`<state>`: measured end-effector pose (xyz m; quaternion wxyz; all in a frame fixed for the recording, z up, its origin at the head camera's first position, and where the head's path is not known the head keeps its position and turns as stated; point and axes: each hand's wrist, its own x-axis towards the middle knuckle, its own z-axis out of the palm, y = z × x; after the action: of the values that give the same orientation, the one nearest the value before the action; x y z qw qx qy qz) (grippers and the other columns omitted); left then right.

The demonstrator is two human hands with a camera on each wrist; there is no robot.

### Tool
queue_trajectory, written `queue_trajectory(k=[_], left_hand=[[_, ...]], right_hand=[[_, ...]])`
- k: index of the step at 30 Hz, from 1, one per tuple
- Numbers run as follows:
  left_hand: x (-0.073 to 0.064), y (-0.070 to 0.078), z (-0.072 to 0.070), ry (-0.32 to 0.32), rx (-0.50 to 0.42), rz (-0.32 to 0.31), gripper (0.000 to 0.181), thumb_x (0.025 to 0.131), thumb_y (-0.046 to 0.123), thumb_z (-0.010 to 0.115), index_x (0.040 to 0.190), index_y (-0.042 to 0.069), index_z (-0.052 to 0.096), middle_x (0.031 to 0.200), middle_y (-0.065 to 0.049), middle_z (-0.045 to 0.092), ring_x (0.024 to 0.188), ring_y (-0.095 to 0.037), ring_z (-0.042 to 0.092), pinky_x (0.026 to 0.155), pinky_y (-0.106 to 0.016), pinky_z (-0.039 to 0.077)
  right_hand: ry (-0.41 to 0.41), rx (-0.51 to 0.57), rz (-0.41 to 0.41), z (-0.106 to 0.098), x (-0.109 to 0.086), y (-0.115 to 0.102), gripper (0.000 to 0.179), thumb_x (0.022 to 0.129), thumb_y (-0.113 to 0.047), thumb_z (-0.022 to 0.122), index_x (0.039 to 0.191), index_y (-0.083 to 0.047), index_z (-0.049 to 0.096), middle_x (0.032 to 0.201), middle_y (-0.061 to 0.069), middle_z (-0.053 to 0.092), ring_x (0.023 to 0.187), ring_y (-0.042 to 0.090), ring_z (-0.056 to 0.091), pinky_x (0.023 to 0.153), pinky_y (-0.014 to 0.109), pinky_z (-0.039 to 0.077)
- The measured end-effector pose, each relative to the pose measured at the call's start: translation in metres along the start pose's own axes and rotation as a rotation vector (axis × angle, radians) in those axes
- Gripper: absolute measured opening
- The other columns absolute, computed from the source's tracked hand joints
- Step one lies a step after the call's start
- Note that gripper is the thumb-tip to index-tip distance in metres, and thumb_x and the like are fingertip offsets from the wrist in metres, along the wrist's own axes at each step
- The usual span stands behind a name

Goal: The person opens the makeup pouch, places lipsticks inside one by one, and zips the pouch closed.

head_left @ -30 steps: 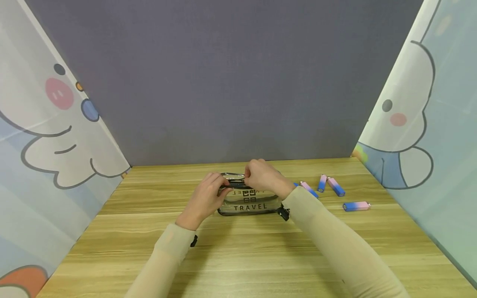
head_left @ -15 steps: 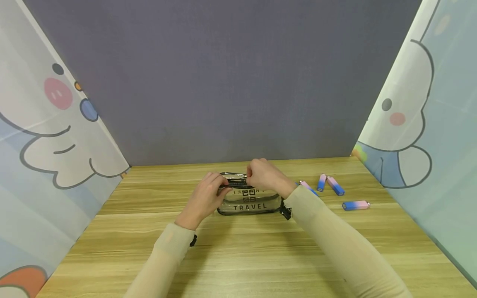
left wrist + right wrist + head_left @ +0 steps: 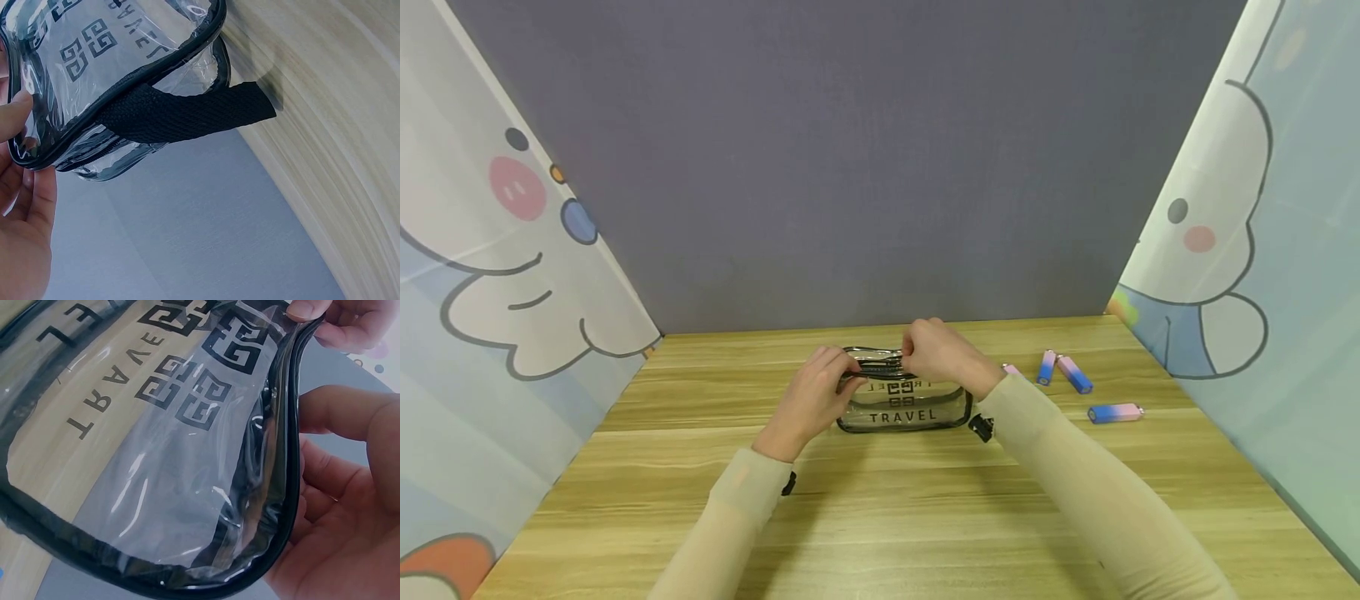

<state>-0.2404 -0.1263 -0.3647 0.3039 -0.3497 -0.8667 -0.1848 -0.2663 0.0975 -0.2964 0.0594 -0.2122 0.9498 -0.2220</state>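
A clear toiletry pouch point(image 3: 902, 423) with black piping and "TRAVEL" lettering stands on the table between both hands. My left hand point(image 3: 815, 398) pinches the left part of its top edge, thumb in front. My right hand point(image 3: 946, 358) grips at the black zipper point(image 3: 880, 367) on the top, right of the middle; the zipper pull is hidden behind its fingers. In the right wrist view, curled right fingers point(image 3: 334, 469) lie against the zipper edge. A black strap loop point(image 3: 187, 115) sticks out from the pouch's end in the left wrist view.
Several small pink-and-blue bars with metal ends lie right of the pouch, one bar point(image 3: 1116, 413) apart from the others point(image 3: 1074, 374). One bar point(image 3: 1012, 369) is partly covered by the right sleeve. A grey panel point(image 3: 880, 167) stands behind the wooden table point(image 3: 880, 517).
My right hand has slid a little to the right along the zipper, and its sleeve now covers more of the nearest bars. The left hand and pouch have stayed nearly still.
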Motion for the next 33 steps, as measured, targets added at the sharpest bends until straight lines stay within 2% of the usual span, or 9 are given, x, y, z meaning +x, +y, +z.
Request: queue_trajectory(k=[3,17,25,33], left_hand=[[0.0,0.0,0.0,0.004,-0.004,0.002,0.018,0.084,0.006,0.084,0.092,0.008,0.067,0.089,-0.002,0.064,0.08,-0.019,0.055,0.071,-0.033,0.049],[0.001,0.0,0.001,-0.005,0.005,0.0,0.017,0.086,0.008,0.083,0.093,0.008,0.068,0.089,-0.001,0.064,0.081,-0.018,0.054,0.071,-0.033,0.048],[0.001,0.0,0.001,0.007,0.007,0.013,0.019,0.084,0.006,0.084,0.092,0.008,0.068,0.089,-0.001,0.064,0.08,-0.018,0.054,0.07,-0.033,0.048],[0.001,-0.001,0.002,0.003,0.001,0.009,0.019,0.083,0.004,0.084,0.092,0.008,0.068,0.088,-0.001,0.064,0.079,-0.018,0.053,0.068,-0.032,0.047]], right_hand=[[0.001,-0.001,0.001,-0.001,0.0,0.001,0.016,0.095,-0.007,0.062,0.08,-0.009,0.069,0.073,0.004,0.062,0.052,0.013,0.045,0.056,0.03,0.041],[0.004,0.026,0.001,-0.002,-0.003,0.008,0.012,0.096,-0.008,0.062,0.09,-0.009,0.072,0.077,0.003,0.066,0.054,0.014,0.05,0.059,0.032,0.045],[0.006,0.028,0.01,-0.004,-0.006,0.009,0.014,0.095,-0.007,0.062,0.085,-0.01,0.071,0.071,0.004,0.065,0.051,0.012,0.044,0.06,0.033,0.043],[0.007,0.033,0.008,-0.006,-0.007,0.012,0.011,0.094,-0.006,0.061,0.088,-0.009,0.07,0.072,0.005,0.063,0.052,0.012,0.043,0.063,0.033,0.043]])
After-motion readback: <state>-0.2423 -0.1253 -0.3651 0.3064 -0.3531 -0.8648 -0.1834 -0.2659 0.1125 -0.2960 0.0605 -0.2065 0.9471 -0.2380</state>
